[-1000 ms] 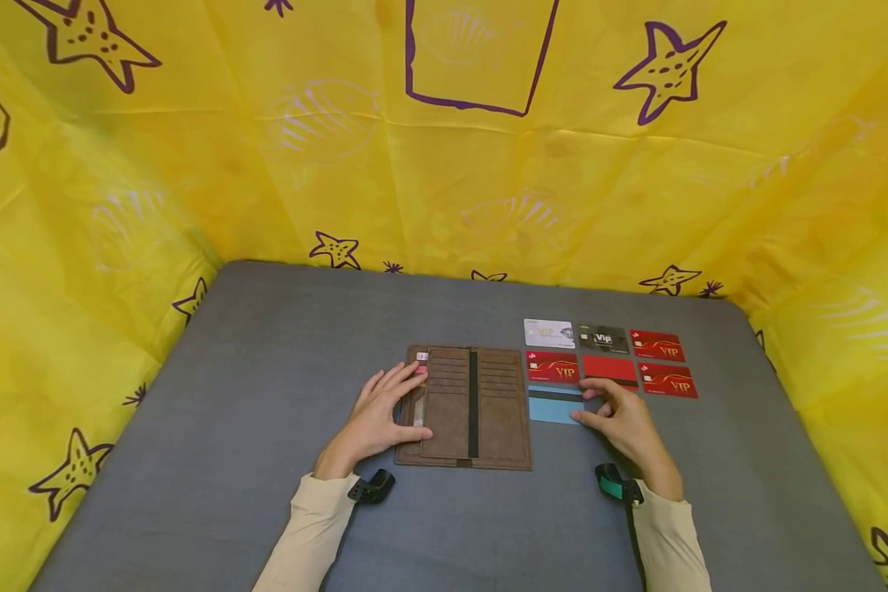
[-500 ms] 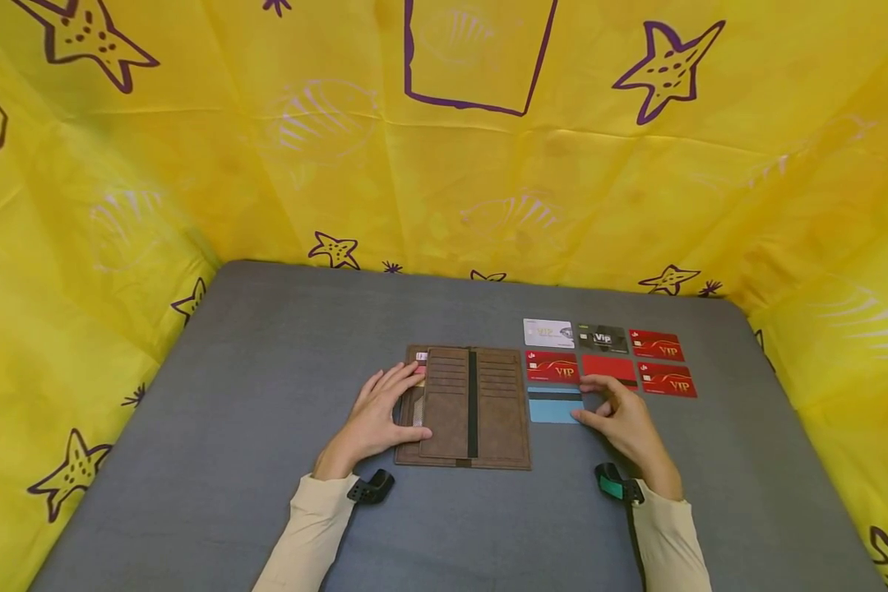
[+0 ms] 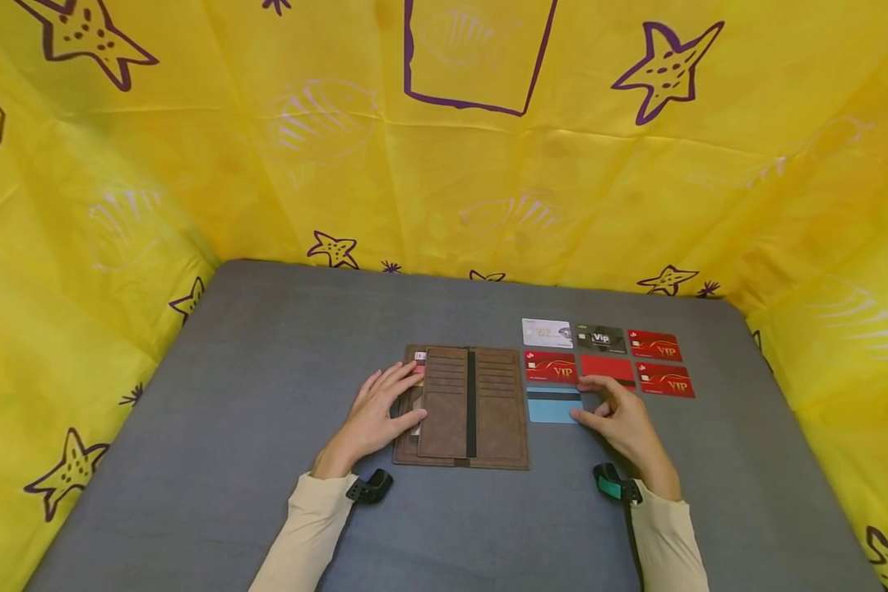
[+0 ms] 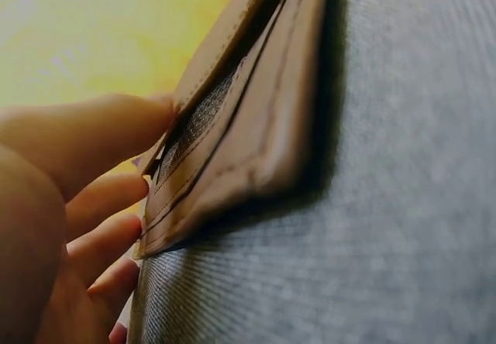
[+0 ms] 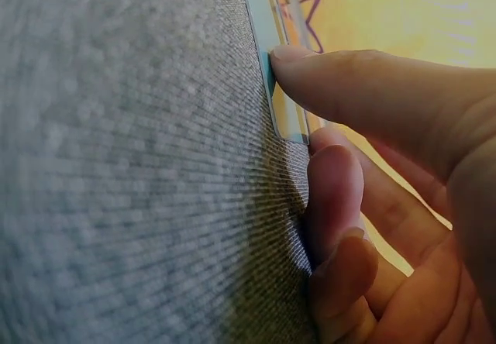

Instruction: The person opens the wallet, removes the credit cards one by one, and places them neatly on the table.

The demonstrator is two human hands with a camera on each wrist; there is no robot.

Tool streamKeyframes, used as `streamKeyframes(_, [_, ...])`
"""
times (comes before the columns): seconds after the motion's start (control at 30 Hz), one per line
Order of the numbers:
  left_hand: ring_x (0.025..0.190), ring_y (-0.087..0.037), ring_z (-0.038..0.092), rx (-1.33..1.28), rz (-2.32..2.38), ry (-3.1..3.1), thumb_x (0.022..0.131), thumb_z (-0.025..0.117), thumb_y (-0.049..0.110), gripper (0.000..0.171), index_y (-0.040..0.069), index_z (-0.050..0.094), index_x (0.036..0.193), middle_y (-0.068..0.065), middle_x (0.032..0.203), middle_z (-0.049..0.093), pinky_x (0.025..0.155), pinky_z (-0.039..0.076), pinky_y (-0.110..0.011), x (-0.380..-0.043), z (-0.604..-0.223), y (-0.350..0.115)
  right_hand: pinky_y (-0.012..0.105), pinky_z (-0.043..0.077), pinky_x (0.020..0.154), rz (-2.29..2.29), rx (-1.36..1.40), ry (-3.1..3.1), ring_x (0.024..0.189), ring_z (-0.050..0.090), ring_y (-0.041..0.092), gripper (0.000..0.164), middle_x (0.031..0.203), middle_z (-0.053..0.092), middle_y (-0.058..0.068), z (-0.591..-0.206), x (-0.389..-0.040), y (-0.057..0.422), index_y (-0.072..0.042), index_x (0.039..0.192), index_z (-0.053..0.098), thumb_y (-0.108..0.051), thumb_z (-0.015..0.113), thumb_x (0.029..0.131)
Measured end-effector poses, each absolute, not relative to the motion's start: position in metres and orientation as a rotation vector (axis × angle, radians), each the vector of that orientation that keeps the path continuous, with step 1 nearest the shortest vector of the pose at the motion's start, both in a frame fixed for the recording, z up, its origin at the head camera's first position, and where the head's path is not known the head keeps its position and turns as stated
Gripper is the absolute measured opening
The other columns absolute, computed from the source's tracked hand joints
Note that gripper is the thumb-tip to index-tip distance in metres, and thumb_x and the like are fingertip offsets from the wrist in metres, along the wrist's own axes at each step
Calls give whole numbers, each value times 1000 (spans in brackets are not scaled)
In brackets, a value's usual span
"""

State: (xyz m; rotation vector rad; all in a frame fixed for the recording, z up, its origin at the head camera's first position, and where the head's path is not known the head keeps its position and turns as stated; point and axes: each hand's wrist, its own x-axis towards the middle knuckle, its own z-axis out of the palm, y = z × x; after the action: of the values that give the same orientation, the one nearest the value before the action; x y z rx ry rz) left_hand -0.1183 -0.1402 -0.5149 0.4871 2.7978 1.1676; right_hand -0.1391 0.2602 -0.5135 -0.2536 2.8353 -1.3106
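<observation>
Seven thin plastic cards (image 3: 551, 367) lie in rows on the grey cloth-covered counter (image 3: 481, 526). Nearest the person is a blue card with a dark stripe (image 3: 553, 408), flat, just right of an unfolded brown leather-look wallet (image 3: 444, 423). The right hand (image 3: 625, 423) makes a half-bent grip: thumb touching the blue card's right end, index finger by its far corner; I cannot tell whether they pinch it. The left hand (image 3: 376, 418) lies loosely spread over the wallet's left border, thumb at the inner flap, clasping nothing. I'd expect the card to be light, stiff and slick, best taken by its short edges; the wallet seems soft, best steadied at its border.
</observation>
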Motion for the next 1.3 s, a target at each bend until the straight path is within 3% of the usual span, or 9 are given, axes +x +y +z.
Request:
streamKeyframes(0.37, [150, -36, 28, 506, 1162, 2801, 92, 70, 20, 57, 7, 52, 144, -13, 158, 39, 121, 11, -60, -119, -514, -142, 20, 48, 61, -1312, -343, 2942, 66, 59, 2, 43, 103, 72, 16, -501, -136, 235, -4, 116, 66, -10, 84, 78])
streamKeyframes(0.57, [150, -36, 28, 509, 1149, 2807, 91, 70, 20, 57, 7, 53, 143, -13, 158, 39, 122, 11, -60, -119, -513, -142, 24, 52, 59, -1367, -517, 2922, 70, 65, 10, 39, 99, 73, 13, -499, -131, 203, -4, 112, 68, -8, 84, 77])
streamKeyframes(0.73, [150, -35, 28, 505, 1129, 2822, 91, 70, 21, 56, 8, 53, 143, -12, 158, 39, 122, 12, -59, -119, -514, -142, 23, 50, 62, -1281, -661, 2913, 80, 63, 16, 38, 100, 71, 5, -500, -122, 172, -8, 112, 68, -14, 84, 78])
streamKeyframes(0.93, [151, -36, 26, 494, 1108, 2805, 92, 69, 23, 61, 6, 48, 147, -13, 160, 36, 123, 13, -58, -117, -512, -145, 25, 52, 73, -1203, -776, 2846, 89, 61, 12, 36, 103, 67, -2, -501, -106, 136, -13, 112, 70, -22, 84, 80])
streamKeyframes(1.13, [152, -36, 24, 508, 992, 2807, 90, 72, 30, 69, 8, 45, 149, -12, 160, 36, 123, 15, -58, -115, -508, -156, 38, 54, 91, -1085, -858, 2812, 107, 60, 15, 42, 114, 64, -6, -501, -93, 113, -19, 115, 69, -33, 84, 79])
streamKeyframes(1.3, [152, -37, 21, 482, 963, 2792, 88, 75, 34, 73, 8, 45, 149, -13, 161, 34, 122, 14, -60, -113, -507, -163, 42, 52, 92, -972, -847, 2838, 108, 57, 19, 57, 118, 61, -3, -502, -89, 107, -19, 120, 65, -36, 90, 71])
